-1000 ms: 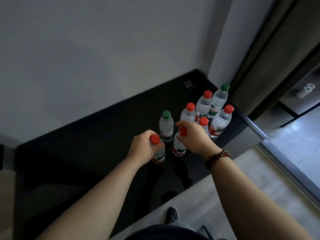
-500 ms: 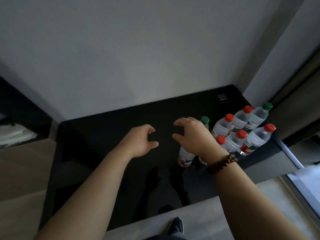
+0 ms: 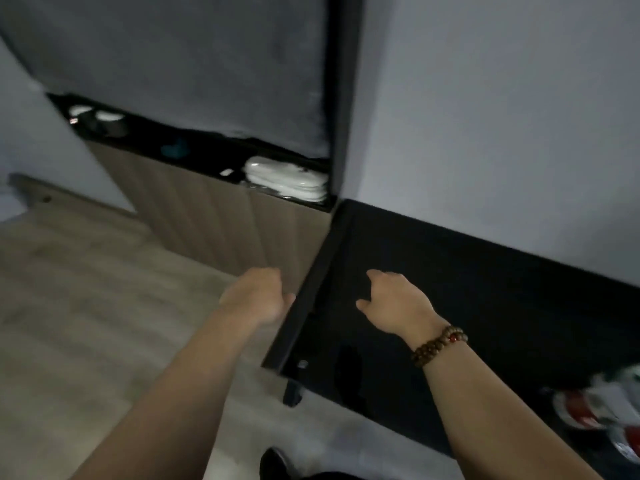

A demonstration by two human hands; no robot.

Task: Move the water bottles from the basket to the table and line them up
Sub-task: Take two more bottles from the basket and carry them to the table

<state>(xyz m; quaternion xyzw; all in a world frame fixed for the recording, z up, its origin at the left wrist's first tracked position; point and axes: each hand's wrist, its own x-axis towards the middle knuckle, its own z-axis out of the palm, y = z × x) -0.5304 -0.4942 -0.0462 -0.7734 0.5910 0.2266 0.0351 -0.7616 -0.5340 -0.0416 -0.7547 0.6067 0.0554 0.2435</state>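
Neither hand has hold of anything in the head view. The left hand (image 3: pixel 256 296) hangs with its fingers loosely curled over the wooden floor (image 3: pixel 86 289), just off the end edge of the black table (image 3: pixel 485 278). The right hand (image 3: pixel 398 303), a bead bracelet (image 3: pixel 438 344) at its wrist, hovers with loosely bent fingers above the tabletop. Well to the right of the right hand and nearer the person, a cluster of water bottles (image 3: pixel 602 407) stands on the table (too blurred to count, or to say whether they form a line). Part of the moving therefore looks done. No basket shows anywhere around the hands, so how many bottles remain cannot be told. With both hands free, another fetch seems likely next, and the lining-up may yet need checking.
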